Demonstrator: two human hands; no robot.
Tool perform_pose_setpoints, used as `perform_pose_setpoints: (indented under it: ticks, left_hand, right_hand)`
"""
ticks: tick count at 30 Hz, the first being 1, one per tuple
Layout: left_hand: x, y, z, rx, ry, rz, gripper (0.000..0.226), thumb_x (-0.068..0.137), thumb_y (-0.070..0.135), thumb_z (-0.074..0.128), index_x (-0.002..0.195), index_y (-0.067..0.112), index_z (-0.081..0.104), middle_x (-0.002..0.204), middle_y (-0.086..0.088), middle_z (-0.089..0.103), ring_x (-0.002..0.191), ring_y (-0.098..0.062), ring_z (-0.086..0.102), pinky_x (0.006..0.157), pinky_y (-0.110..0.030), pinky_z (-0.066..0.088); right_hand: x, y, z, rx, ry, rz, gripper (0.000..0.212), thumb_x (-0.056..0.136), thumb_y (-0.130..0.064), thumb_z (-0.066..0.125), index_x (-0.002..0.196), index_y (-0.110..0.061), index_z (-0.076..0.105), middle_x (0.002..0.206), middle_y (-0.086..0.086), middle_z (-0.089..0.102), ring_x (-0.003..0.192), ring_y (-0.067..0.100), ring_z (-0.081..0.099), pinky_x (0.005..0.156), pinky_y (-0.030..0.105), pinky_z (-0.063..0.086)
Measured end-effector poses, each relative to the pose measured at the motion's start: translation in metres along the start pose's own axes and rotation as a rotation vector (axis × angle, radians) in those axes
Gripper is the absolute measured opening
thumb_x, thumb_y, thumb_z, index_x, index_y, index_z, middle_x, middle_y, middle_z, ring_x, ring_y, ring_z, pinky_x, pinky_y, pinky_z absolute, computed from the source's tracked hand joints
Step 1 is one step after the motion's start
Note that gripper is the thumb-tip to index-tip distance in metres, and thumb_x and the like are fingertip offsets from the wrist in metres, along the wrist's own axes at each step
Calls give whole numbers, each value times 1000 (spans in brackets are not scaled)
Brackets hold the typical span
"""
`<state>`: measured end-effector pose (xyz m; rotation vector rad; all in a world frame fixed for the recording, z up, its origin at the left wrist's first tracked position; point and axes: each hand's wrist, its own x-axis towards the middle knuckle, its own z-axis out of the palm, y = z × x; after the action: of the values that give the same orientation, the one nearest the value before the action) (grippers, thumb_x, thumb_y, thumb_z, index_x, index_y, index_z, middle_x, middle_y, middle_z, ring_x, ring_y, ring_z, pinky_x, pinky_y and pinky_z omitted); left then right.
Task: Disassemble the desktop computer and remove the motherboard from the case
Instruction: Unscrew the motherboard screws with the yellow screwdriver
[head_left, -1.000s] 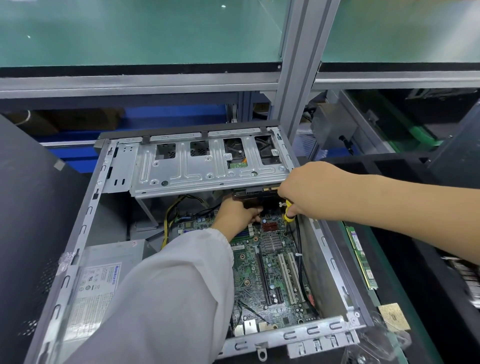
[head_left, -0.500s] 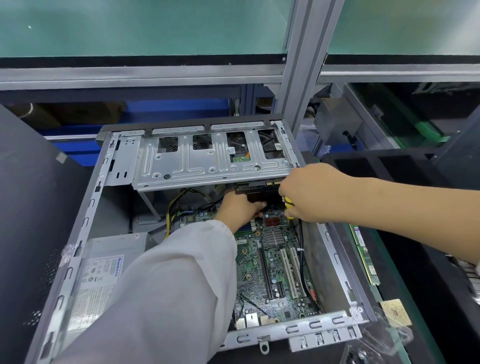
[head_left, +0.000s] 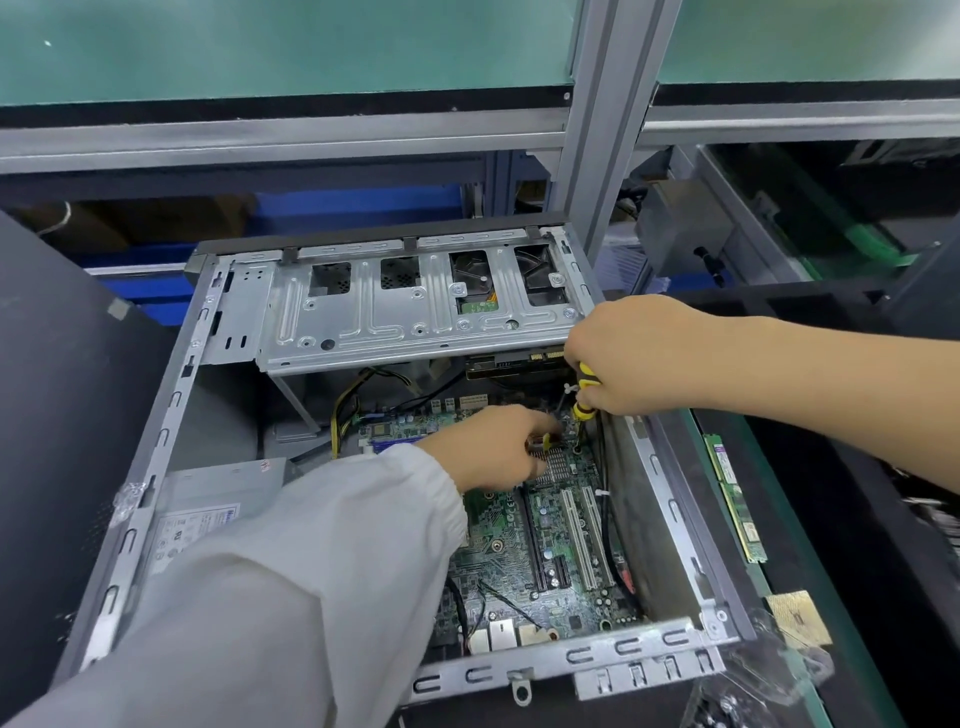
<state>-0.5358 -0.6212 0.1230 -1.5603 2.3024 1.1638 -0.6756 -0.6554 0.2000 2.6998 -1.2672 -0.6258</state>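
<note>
Right hand (head_left: 644, 358): curled round a yellow-and-black screwdriver (head_left: 585, 395), held nearly upright with its tip down at the far right corner of the motherboard (head_left: 519, 540).
Left hand (head_left: 493, 449): reaches in under the drive cage (head_left: 415, 306); its fingers look bent round something small and dark by the heatsink (head_left: 558, 460), but I cannot tell what it is or how firmly it is held.
Motherboard: lies flat on the floor of the open case (head_left: 171, 410), apparently not yet freed.
Slip risk: if the tip rides out of the screw head, it could gouge traces or chips close by, since the shaft stands among dense parts.
Lost screw: a loosened screw could drop between the white slots (head_left: 582, 535) or under the board, and the left hand's fingers are close enough to knock it.
Cable snag: the black cable (head_left: 605, 514) along the right wall and the yellow wires (head_left: 343, 410) at the far side may still be plugged in; lifting the board then would strain the connectors.
Tight space: the cage overhangs the work, so a knuckle could catch its metal edge.
Beside the case: a memory stick (head_left: 735, 509) lies on the table (head_left: 831, 587), near enough to the right forearm to be swept off.
</note>
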Motion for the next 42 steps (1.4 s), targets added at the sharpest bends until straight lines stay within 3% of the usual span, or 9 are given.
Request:
perform_pose_setpoints:
  ticks: [4, 9, 13, 16, 20, 23, 26, 31, 42]
  left_hand:
    - [-1, -13, 14, -13, -10, -4, 65, 98, 19, 51, 151, 35, 17, 142, -16, 47, 112, -31, 55, 87, -28, 42]
    - [-1, -22, 15, -96, 10, -19, 68, 97, 18, 52, 151, 36, 15, 137, -22, 49, 119, -36, 49, 87, -30, 38]
    - [5, -22, 18, -90, 39, 0, 68, 97, 19, 53, 151, 37, 16, 132, -18, 54, 94, -25, 59, 60, -18, 36]
    - [6, -23, 19, -93, 51, 1, 67, 97, 19, 53, 151, 37, 17, 136, -17, 51, 97, -25, 59, 68, -22, 39]
    - [6, -25, 19, -114, 59, 19, 68, 96, 18, 55, 150, 38, 19, 135, -19, 51, 80, -18, 59, 60, -14, 40]
    - [7, -26, 20, -122, 63, 16, 68, 96, 19, 55, 150, 38, 19, 138, -18, 49, 109, -30, 56, 78, -23, 40]
    - [8, -26, 20, -131, 62, 13, 67, 96, 19, 55, 150, 38, 19, 139, -17, 49, 116, -33, 52, 84, -28, 39]
    - [9, -26, 21, -112, 69, 26, 67, 96, 20, 55, 150, 37, 19, 134, -19, 53, 91, -22, 60, 68, -19, 41]
    - [10, -29, 24, -104, 73, 40, 69, 96, 21, 55, 150, 38, 17, 138, -18, 49, 111, -30, 56, 78, -25, 39]
  right_hand:
    - [2, 1, 0, 0, -18, -8, 22, 90, -29, 54, 103, -13, 63, 84, 3, 58, 86, 24, 62, 61, 28, 45]
    - [4, 3, 0, 26, -11, -9, 25, 89, -30, 54, 105, -12, 64, 84, 3, 61, 88, 24, 62, 62, 28, 46]
    - [2, 4, 1, 33, 4, -6, 24, 89, -32, 55, 95, -11, 65, 78, 1, 58, 83, 23, 62, 61, 29, 48]
    - [3, 4, 2, 39, 12, -4, 27, 89, -34, 56, 100, -12, 66, 86, 3, 63, 86, 23, 62, 62, 29, 48]
    - [3, 4, 3, 50, 25, 14, 27, 88, -32, 56, 101, -11, 66, 80, 2, 60, 87, 24, 63, 62, 30, 48]
    - [4, 4, 2, 41, 11, 17, 27, 89, -32, 56, 103, -11, 65, 82, 2, 61, 87, 24, 63, 61, 29, 47]
    - [5, 3, 1, 43, -4, 16, 24, 89, -30, 56, 101, -11, 64, 76, 1, 55, 83, 23, 62, 58, 27, 45]
    - [5, 4, 1, 45, 0, 16, 26, 89, -31, 55, 105, -13, 63, 83, 2, 60, 86, 23, 62, 61, 29, 47]
    - [6, 3, 5, 28, 27, 19, 25, 88, -34, 57, 101, -13, 64, 78, 1, 55, 79, 22, 61, 55, 26, 43]
